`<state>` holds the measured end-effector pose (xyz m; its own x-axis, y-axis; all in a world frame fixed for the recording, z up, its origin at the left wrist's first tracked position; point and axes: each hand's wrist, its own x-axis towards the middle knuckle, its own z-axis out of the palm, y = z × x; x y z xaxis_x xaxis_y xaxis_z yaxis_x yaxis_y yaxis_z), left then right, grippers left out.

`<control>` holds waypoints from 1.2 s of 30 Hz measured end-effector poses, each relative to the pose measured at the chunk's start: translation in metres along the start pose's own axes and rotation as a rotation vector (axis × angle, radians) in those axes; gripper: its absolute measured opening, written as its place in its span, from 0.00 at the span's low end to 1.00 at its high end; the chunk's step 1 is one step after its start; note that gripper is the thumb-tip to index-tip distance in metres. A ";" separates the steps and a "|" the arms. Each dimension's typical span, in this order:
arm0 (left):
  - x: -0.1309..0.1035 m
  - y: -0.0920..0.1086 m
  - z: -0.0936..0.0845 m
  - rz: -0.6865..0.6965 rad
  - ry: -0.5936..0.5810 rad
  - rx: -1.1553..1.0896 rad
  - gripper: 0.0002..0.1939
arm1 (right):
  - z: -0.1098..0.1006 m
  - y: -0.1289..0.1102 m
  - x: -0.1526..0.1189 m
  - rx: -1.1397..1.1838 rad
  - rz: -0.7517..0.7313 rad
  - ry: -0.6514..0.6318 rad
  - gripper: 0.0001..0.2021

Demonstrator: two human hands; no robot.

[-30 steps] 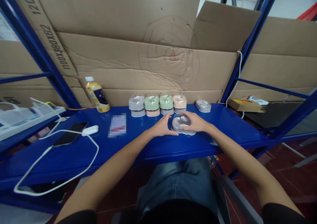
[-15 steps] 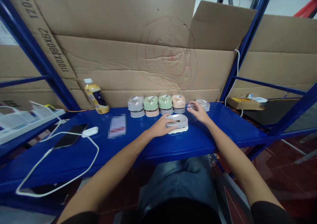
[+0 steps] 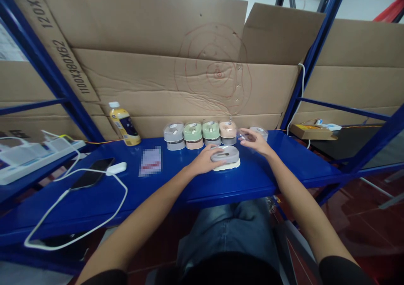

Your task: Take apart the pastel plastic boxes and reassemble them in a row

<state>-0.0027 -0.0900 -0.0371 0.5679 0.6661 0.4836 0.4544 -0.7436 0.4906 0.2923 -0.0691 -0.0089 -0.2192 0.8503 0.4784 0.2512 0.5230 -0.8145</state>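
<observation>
On the blue shelf [image 3: 94, 201], left hand [image 3: 202, 161] grips one grey case [image 3: 225, 154] atop a cream base. Right hand [image 3: 254, 138] pinches a small clear piece [image 3: 241, 135] beside another grey case [image 3: 261, 132]. Four two-high stacks [image 3: 200, 134] line the cardboard wall [image 3: 142, 87]; bare shelf lies toward the front edge.

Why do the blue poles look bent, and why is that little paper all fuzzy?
In the head view, the wide lens bows the shelf posts near the edges; the paper is pixelated on purpose; the right hand is slightly motion-blurred.
</observation>
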 end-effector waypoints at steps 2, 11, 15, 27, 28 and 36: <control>0.001 0.001 0.005 -0.006 -0.029 -0.014 0.39 | 0.004 -0.011 -0.003 -0.041 -0.065 -0.167 0.40; 0.002 -0.001 0.018 -0.147 -0.025 -0.161 0.67 | 0.041 -0.030 0.000 -0.403 -0.243 -0.508 0.44; 0.002 -0.004 0.021 -0.147 -0.024 -0.176 0.67 | 0.048 -0.026 -0.004 -0.428 -0.316 -0.515 0.43; 0.002 -0.009 0.018 -0.119 -0.040 -0.192 0.64 | 0.049 -0.025 -0.012 -0.555 -0.351 -0.506 0.43; 0.001 -0.009 0.019 -0.116 -0.038 -0.198 0.63 | 0.047 -0.026 -0.020 -0.599 -0.344 -0.479 0.44; 0.002 -0.018 0.026 -0.098 -0.001 -0.084 0.36 | -0.005 -0.045 -0.103 -1.147 0.018 -0.284 0.45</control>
<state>0.0082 -0.0772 -0.0642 0.5240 0.7356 0.4294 0.4487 -0.6669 0.5949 0.3086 -0.1794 -0.0199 -0.3727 0.8902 0.2618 0.9244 0.3810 0.0204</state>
